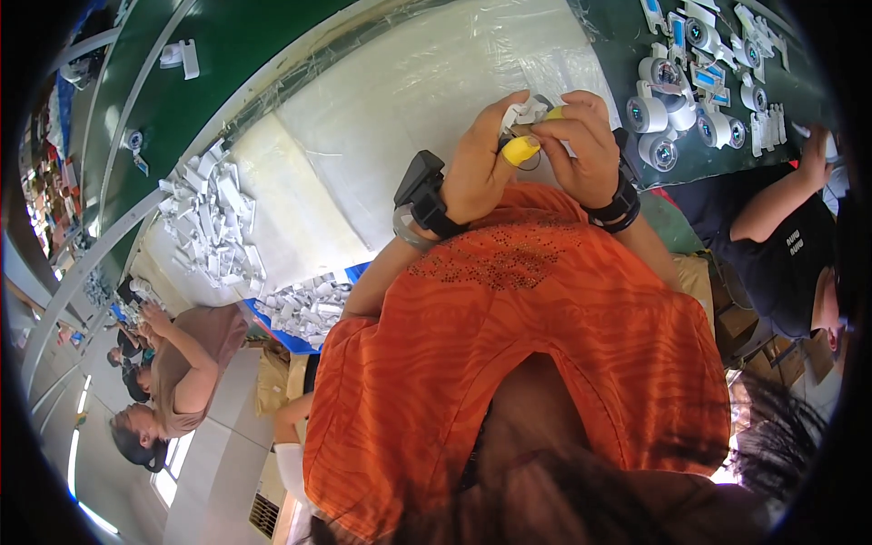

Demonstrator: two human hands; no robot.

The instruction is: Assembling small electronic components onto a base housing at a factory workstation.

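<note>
Close in front of my orange top, both hands are closed around a small white plastic part (524, 113) with a dark grey piece at its edge. My left hand (480, 168) grips it from the left, its thumb tip under a yellow finger cover (520, 150). From the other side my right hand (581, 150) pinches at it with bent fingers, and another yellow cover shows at a fingertip there. A thin dark wire (534, 165) curves below the fingers. The fingers hide much of the part. Dark bands with a black device sit on my wrists.
White plastic pieces (213, 218) lie heaped on the sheeted table (391, 82) at left, with more in a blue bin (289, 341). Round white camera-like units (647, 115) crowd the green surface at right. Co-workers sit at left (195, 363) and right (763, 236).
</note>
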